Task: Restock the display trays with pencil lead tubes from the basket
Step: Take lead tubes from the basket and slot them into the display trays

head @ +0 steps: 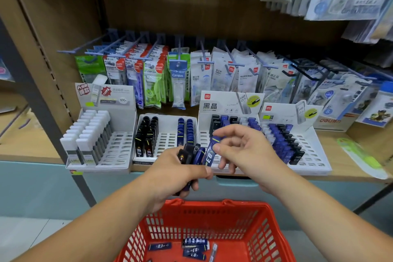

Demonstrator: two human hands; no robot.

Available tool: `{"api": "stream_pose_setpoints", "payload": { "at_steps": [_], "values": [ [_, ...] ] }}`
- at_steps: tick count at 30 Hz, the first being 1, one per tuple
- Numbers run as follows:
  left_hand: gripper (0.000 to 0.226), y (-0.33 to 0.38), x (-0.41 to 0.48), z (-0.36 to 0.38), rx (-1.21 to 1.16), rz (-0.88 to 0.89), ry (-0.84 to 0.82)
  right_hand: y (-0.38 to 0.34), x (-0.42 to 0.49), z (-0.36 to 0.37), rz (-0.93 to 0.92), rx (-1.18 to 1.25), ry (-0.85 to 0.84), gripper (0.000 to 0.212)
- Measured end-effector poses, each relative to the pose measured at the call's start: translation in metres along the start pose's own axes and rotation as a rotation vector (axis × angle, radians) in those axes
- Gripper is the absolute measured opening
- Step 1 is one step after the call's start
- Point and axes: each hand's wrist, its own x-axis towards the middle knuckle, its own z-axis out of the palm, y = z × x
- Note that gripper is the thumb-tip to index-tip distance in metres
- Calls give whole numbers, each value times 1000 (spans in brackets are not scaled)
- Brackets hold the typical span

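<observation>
Red basket sits lowest in my head view, with a few loose tubes lying flat on its floor. Above it, my left hand is curled tight round a bundle of tubes, black and blue, fanned out of the fist. My right hand pinches 1 blue tube near its upper end between thumb and forefinger. Its other 3 fingers are loosely bent and free, and the tube's lower end seems to sit among the bundle. I judge these tubes light, rigid and slick, so a narrow pinch across the flat sides should hold. Bare slots show in the middle tray just behind.
</observation>
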Motion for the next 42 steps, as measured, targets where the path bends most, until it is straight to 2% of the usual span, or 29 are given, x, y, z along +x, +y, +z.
{"api": "stream_pose_setpoints", "payload": {
  "at_steps": [6,11,13,16,20,22,24,26,33,37,42],
  "values": [
    [20,0,-5,-11,-29,-35,105,-2,1,4,93,103,95,20],
    [14,3,-13,-35,-165,-21,222,-2,-5,13,195,32,-122,16],
    [14,3,-18,-43,-175,-20,238,-2,-6,20,198,39,-148,17],
    [12,3,-23,-54,-148,-31,247,-6,-4,33,195,113,-85,18],
    [8,-3,-29,-68,36,-90,253,-11,5,43,153,207,104,24],
    [6,-7,-30,-73,66,-112,253,-9,12,45,95,111,170,23],
    [7,-9,-30,-77,39,-125,258,-4,19,49,3,-88,192,19],
    [12,-9,-28,-82,8,-141,251,2,25,55,-72,-233,213,24],
    [19,-15,-23,-88,-15,-165,248,12,44,69,-190,-537,225,21],
    [20,-18,-21,-91,-20,-172,248,20,52,73,-178,-597,198,18],
    [21,-20,-19,-92,-27,-181,240,25,57,78,-216,-549,158,21]
  ]
}}
